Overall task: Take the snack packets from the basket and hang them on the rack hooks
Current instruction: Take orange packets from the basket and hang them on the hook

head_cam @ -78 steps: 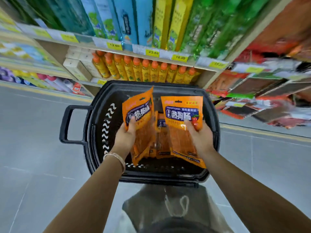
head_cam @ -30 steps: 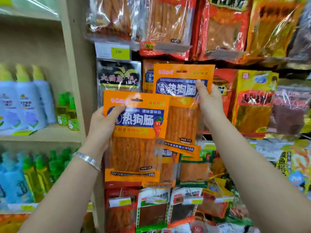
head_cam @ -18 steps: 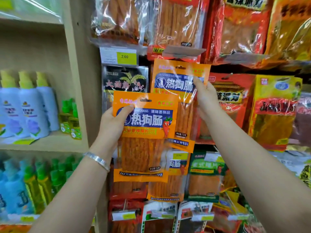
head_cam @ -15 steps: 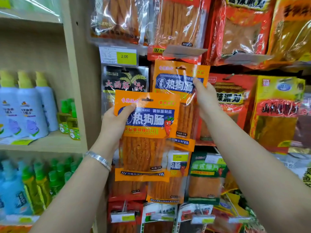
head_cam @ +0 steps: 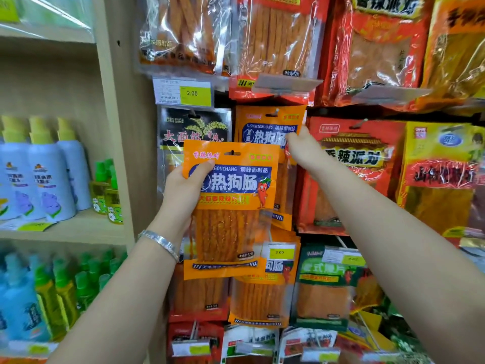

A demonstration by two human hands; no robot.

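Note:
My left hand (head_cam: 183,191) grips an orange snack packet (head_cam: 231,206) by its upper left corner and holds it upright in front of the rack. My right hand (head_cam: 301,149) pinches the right edge of a second orange snack packet (head_cam: 267,127), which is pressed against the rack with a metal hook (head_cam: 275,111) showing through its top hole. That packet's lower half is hidden behind the left one. The basket is out of view.
The rack is crowded with hanging snack bags: a black packet (head_cam: 194,127) to the left, red ones (head_cam: 351,174) to the right, more above and below. A wooden upright (head_cam: 118,127) separates shelves of spray bottles (head_cam: 39,179) on the left. Price tags (head_cam: 195,93) hang on hook ends.
Both hands lifted the packets from the basket to the rack. In the last second the right packet has gone up and back onto the hook; the left packet has stayed about level.

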